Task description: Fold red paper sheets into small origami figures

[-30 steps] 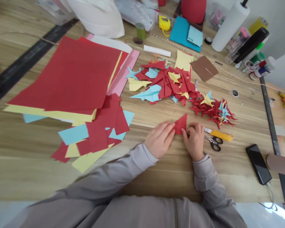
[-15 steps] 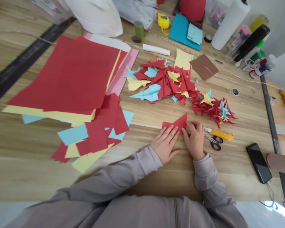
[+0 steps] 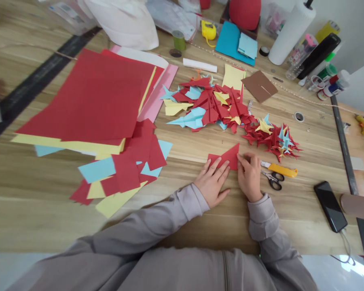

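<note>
A folded red paper lies on the wooden table, with a pointed triangle rising from a flatter left flap. My left hand presses its fingers, spread apart, on the paper's lower left. My right hand sits at the paper's right end, its fingertips at the edge. Just beyond the right hand are a yellow utility knife and black-handled scissors, neither touched. Above the hands lie piles of folded paper planes.
Stacked red and yellow paper sheets and loose cut squares cover the left. A black phone lies at the right. Along the back stand a paper towel roll, a blue folder and several bottles.
My left hand has slid back and left along the paper, uncovering its left flap. My right hand has shifted only slightly, and the view has tilted a little.
</note>
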`<state>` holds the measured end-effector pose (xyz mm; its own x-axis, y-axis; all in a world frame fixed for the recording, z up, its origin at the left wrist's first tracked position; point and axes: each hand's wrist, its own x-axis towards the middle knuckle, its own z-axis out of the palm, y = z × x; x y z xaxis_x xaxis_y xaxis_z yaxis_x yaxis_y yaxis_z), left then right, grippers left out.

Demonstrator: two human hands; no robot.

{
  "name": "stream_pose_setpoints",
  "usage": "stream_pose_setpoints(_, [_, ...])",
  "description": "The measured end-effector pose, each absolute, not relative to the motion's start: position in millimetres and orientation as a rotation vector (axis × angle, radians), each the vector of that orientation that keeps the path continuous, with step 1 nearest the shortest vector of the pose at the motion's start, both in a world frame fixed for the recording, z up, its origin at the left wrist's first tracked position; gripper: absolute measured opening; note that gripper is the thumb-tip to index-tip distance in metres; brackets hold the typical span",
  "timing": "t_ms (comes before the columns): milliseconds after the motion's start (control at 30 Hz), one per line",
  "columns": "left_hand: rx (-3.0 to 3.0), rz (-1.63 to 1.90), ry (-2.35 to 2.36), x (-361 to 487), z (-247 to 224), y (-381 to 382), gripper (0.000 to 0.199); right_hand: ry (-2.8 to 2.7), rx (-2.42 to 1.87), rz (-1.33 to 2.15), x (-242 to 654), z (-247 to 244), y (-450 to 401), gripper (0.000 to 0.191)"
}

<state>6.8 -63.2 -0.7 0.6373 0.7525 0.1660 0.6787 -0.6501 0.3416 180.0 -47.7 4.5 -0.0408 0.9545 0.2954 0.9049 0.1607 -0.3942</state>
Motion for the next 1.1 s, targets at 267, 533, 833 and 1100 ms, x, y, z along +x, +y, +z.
stream_pose_setpoints(267, [2.696,0.46,0.975,-5,0,-42,0.06,-2.059,-1.734,0.054,177,13,-53,0.024])
stream_pose_setpoints(533, [2.741,0.509,1.109,-5,1,-44,0.054,-2.181,-1.623,-0.062,179,12,-58,0.018])
stream_pose_setpoints(833, [2.711,0.514,1.103,-5,0,-44,0.046,-2.054,-1.578,0.134,186,11,-56,0.021])
stream_pose_setpoints(1100, [2.687,0.533,1.099,-4,0,-46,0.047,-2.033,-1.543,0.172,193,4,-55,0.038])
